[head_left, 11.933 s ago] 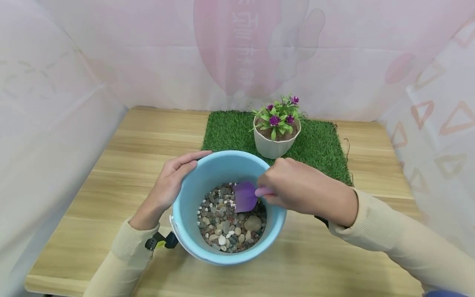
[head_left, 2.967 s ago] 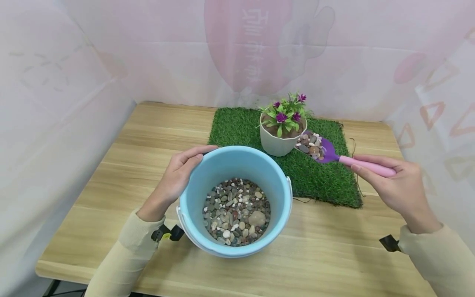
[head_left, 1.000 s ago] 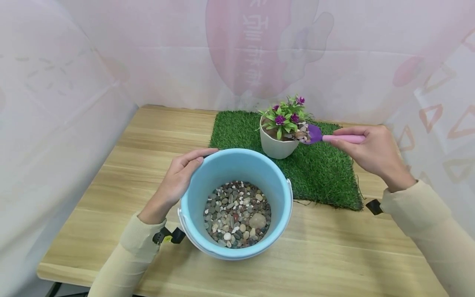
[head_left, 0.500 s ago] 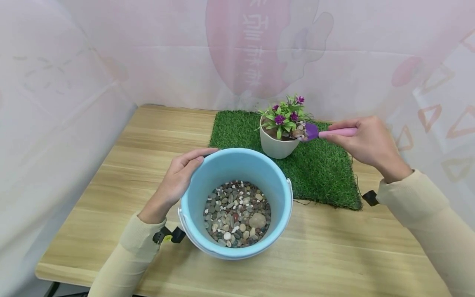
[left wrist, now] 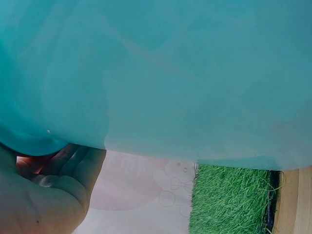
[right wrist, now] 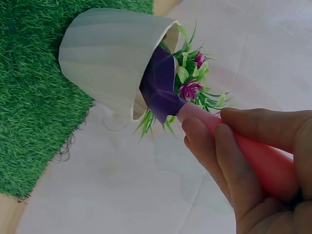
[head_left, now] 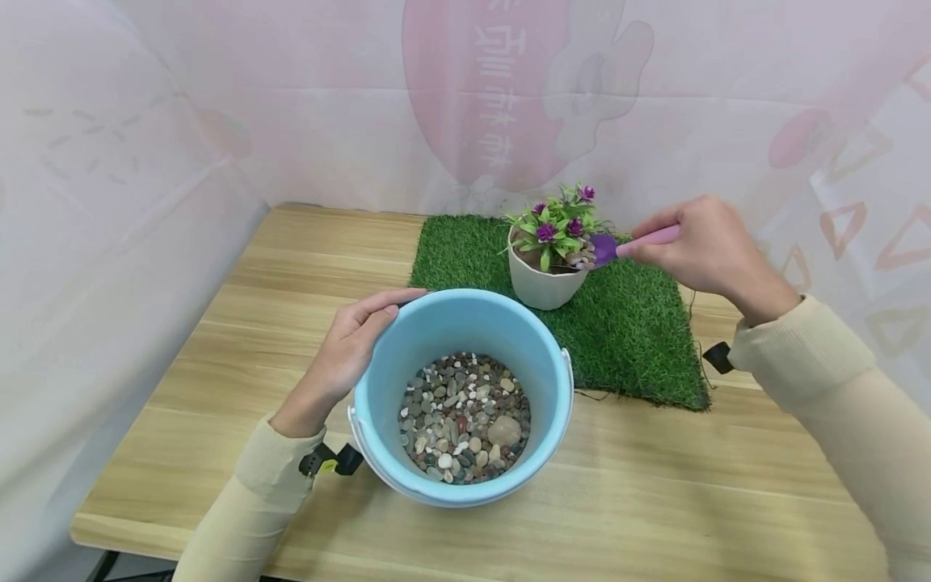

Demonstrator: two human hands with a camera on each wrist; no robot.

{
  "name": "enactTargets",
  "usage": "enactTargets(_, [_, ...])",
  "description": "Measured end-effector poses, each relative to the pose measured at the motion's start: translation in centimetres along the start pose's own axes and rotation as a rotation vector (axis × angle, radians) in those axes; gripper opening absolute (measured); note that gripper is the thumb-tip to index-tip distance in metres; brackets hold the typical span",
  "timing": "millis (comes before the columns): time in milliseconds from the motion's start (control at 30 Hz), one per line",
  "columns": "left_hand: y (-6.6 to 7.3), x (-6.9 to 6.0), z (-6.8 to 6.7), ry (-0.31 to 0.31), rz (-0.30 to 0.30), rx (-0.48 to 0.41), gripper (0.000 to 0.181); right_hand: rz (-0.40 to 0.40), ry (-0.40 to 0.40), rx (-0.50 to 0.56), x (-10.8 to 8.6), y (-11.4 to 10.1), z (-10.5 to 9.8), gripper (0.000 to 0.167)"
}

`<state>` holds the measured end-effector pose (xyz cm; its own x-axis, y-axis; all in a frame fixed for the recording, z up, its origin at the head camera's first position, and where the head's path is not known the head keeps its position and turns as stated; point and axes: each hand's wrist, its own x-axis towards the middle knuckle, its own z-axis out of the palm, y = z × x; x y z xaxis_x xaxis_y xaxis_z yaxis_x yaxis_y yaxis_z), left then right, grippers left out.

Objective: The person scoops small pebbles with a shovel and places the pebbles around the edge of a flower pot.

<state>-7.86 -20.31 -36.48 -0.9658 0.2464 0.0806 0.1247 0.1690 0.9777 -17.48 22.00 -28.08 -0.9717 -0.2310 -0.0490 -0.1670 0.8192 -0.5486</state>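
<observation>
My right hand [head_left: 716, 250] grips the pink handle of a purple-bladed hand trowel [head_left: 604, 250]. The blade tilts down over the right rim of a white flowerpot [head_left: 545, 287], its tip inside the rim. Pebbles [head_left: 581, 257] lie at the blade's front, beside the purple-flowered plant [head_left: 556, 226]. In the right wrist view the trowel's back [right wrist: 160, 85] hides the pebbles. My left hand [head_left: 342, 356] rests on the left side of a light-blue bucket [head_left: 465, 303], fingers fairly straight along its outside and thumb at the rim. Mixed pebbles [head_left: 465, 420] cover the bucket's bottom.
The flowerpot stands on a green artificial-grass mat [head_left: 633, 339] at the back of the wooden table [head_left: 240, 323]. Pale printed cloth [head_left: 327, 121] walls the table's back and sides. The bucket's white handle [head_left: 364, 453] hangs down at its near side.
Earlier the trowel was in the bucket, then came out loaded with pebbles. Over the last second my right hand has risen and moved left, tipping the blade into the pot. The left hand stays put.
</observation>
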Motion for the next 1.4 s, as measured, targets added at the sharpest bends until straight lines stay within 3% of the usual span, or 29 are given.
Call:
enactTargets(400, [-0.7,0.2,0.1,0.018,0.0,0.004,0.04,0.019,-0.049,-0.016,1.2,-0.9,-0.8,0.043])
enactTargets(1400, [-0.4,0.2,0.0,0.014,-0.024,0.0,0.04,-0.001,-0.085,-0.04,1.4,-2.5,-2.4,0.038])
